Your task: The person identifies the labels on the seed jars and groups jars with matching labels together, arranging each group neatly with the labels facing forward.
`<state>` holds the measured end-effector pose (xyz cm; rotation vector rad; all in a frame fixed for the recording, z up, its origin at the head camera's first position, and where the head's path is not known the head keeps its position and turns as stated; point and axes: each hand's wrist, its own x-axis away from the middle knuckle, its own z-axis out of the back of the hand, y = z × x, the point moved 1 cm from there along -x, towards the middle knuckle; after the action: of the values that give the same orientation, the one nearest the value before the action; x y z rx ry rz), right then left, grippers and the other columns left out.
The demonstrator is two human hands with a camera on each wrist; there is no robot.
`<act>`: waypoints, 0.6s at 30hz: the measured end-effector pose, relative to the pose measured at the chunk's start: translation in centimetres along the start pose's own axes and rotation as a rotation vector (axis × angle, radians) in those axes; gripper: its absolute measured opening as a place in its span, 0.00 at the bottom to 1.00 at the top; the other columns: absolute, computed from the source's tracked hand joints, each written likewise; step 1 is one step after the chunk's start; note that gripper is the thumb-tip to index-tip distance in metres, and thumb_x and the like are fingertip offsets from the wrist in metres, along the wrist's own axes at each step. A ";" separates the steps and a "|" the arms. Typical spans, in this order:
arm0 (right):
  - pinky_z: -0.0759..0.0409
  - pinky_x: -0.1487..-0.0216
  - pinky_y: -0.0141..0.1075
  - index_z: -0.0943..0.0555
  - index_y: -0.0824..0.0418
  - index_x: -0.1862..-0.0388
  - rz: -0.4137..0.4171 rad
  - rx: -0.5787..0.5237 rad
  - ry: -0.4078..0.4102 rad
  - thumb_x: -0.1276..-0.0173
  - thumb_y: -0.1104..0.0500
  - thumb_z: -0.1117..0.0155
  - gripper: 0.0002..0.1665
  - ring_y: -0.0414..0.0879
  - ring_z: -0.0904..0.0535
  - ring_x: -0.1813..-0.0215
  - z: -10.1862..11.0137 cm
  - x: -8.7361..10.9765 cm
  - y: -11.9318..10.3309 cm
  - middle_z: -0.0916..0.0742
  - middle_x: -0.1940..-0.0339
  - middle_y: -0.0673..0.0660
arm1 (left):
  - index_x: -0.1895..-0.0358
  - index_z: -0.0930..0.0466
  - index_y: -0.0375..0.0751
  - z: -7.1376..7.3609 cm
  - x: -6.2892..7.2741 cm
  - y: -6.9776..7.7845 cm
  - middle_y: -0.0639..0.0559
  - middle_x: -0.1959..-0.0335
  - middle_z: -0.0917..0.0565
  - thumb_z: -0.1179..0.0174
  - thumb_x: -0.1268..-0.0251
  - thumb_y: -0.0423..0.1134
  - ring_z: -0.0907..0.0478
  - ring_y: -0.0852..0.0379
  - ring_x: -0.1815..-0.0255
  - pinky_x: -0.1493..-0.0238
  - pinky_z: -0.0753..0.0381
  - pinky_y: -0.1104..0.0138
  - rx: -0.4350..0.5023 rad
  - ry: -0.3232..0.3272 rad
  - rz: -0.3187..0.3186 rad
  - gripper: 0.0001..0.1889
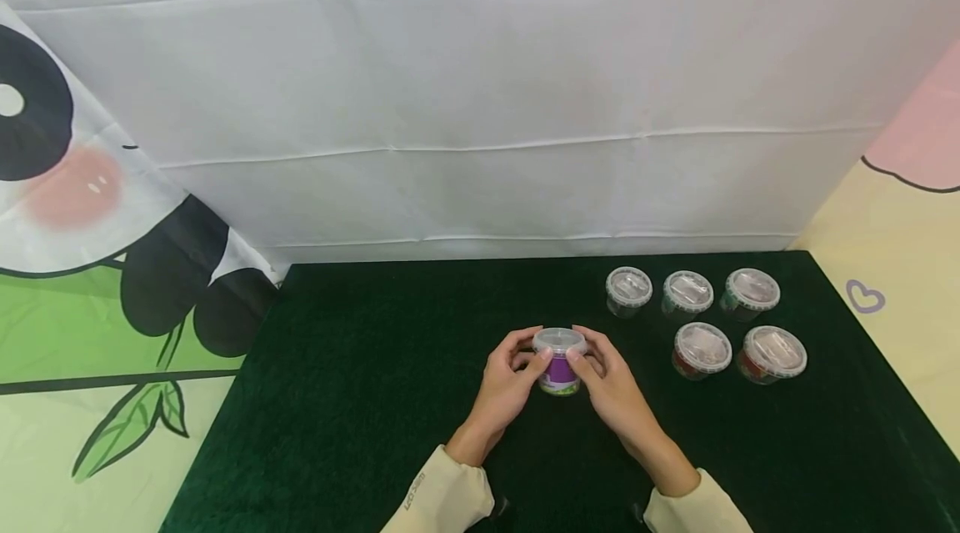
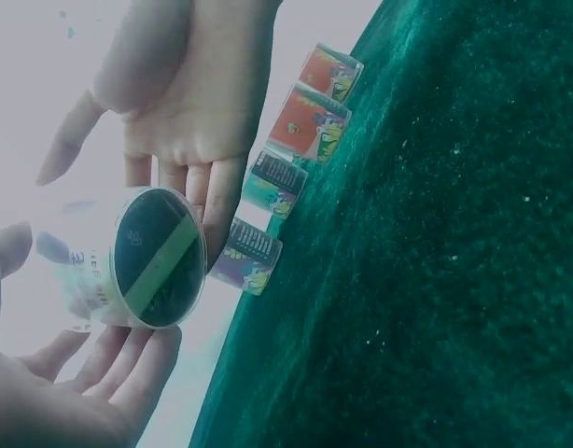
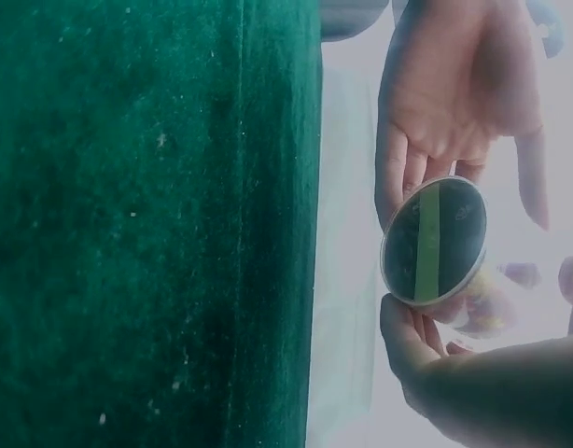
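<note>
Left hand (image 1: 504, 387) and right hand (image 1: 618, 391) are gripping opposite sides of a clear plastic cup with purple label and translucent lid (image 1: 559, 369) | step: apparently handling it aloft | cup is hovering over the dark-green cloth-covered desk (image 1: 375, 366), left of five clear lidded plastic tubs (image 1: 702, 348) | next move: probably calling for even two-sided pressure

Both cream sleeves (image 1: 442, 504) have gathered cuffs (image 1: 474, 483), the left bearing dark lettering (image 1: 414, 491).

Left hand (image 2: 86, 392), right hand (image 2: 193, 103) hold clear tub (image 2: 118, 266), green stripe (image 2: 165, 261) across dark base (image 2: 142, 238); four labelled tubs (image 2: 310, 123) beyond.
</note>
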<state>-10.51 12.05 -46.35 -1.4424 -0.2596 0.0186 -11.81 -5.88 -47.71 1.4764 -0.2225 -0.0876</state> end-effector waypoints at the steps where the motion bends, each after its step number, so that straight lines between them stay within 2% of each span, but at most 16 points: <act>1: 0.30 0.24 0.60 0.40 0.62 0.17 -0.002 -0.002 0.000 0.13 0.51 0.48 0.33 0.62 0.26 0.25 0.0 0.0 0.0 0.26 0.24 0.67 | 0.25 0.31 0.38 0.0 0.0 0.0 0.42 0.32 0.23 0.43 0.17 0.49 0.19 0.49 0.39 0.36 0.19 0.53 0.002 0.001 0.002 0.27; 8: 0.29 0.24 0.60 0.38 0.62 0.18 0.001 -0.018 0.005 0.12 0.52 0.50 0.31 0.62 0.26 0.25 0.0 -0.1 0.2 0.24 0.25 0.66 | 0.23 0.31 0.42 0.0 0.1 -0.1 0.43 0.33 0.21 0.45 0.16 0.51 0.20 0.48 0.36 0.30 0.22 0.48 0.022 -0.026 0.043 0.27; 13: 0.26 0.27 0.58 0.37 0.62 0.18 -0.001 0.034 0.017 0.12 0.51 0.48 0.31 0.59 0.24 0.29 0.0 -0.2 0.2 0.24 0.27 0.66 | 0.26 0.29 0.41 0.0 0.0 -0.3 0.43 0.36 0.20 0.43 0.17 0.49 0.19 0.49 0.38 0.33 0.20 0.52 0.024 -0.011 0.034 0.26; 18: 0.26 0.27 0.57 0.37 0.63 0.19 0.006 0.044 0.016 0.13 0.53 0.47 0.31 0.60 0.24 0.28 0.0 -0.3 0.3 0.24 0.26 0.66 | 0.23 0.33 0.41 0.0 0.1 -0.3 0.43 0.32 0.22 0.44 0.16 0.51 0.21 0.47 0.35 0.31 0.22 0.49 0.035 -0.021 0.053 0.28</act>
<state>-10.77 12.01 -46.66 -1.3995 -0.2401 0.0177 -11.72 -5.91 -47.98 1.5036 -0.2815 -0.0564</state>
